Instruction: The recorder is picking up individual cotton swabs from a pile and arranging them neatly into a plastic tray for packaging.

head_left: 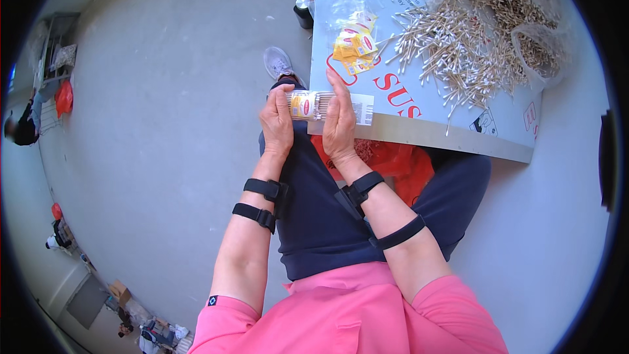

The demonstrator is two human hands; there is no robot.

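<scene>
- Packet of cotton swabs held level over the lap, just at the near edge of the white board.
- Left hand clamped on the labelled end, right hand closed round the middle.
- Best kept horizontal, grip even, so sticks stay aligned inside.
- Loose cotton swabs and yellow labels within reach on the board.

Between the left hand and the right hand sits a clear plastic packet of pale wooden cotton swabs, its label yellow with a red oval, its far end white with black bars. Beyond the grip, yellow-and-red paper labels and a heap of beige cotton swabs lie on a white board with red lettering. Below the grip: navy trousers, a red plastic bag, pink sleeves, black wrist straps.
</scene>
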